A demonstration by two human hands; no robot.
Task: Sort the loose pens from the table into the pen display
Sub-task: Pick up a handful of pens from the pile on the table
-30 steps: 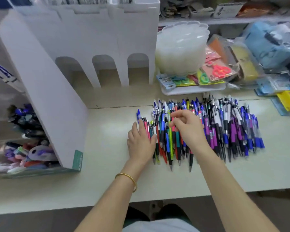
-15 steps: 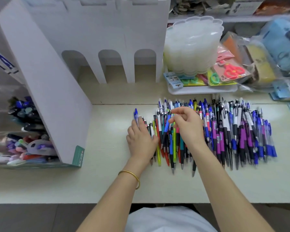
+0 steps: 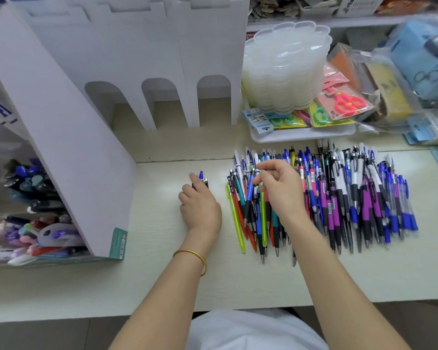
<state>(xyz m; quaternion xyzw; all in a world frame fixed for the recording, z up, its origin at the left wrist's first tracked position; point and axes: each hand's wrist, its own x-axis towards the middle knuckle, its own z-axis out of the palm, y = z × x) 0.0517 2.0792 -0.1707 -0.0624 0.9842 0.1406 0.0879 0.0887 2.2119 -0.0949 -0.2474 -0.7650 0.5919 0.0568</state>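
Note:
A wide row of loose pens (image 3: pixel 339 198) in blue, purple, black, red and green lies on the pale table (image 3: pixel 162 274), right of centre. My right hand (image 3: pixel 281 193) hovers over the row's left part and pinches the top of a blue pen (image 3: pixel 249 192) that tilts up out of the row. My left hand (image 3: pixel 200 208) rests palm down left of the row, fingers curled over a small bunch of pens (image 3: pixel 202 180) whose ends stick out past the fingertips. The white cardboard pen display (image 3: pixel 61 127) stands at the left, its open bins holding several pens (image 3: pixel 28 193).
A stack of translucent plastic lids (image 3: pixel 286 66) stands on a white tray (image 3: pixel 301 135) behind the row, with packaged scissors (image 3: pixel 344 103) beside it. Bagged goods (image 3: pixel 427 54) crowd the back right. The display's arched back panel (image 3: pixel 162 72) walls off the far side.
My left hand has slid left, away from the row, taking a small bunch of pens with it. A gap has opened between that bunch and the row. My right hand stays over the row.

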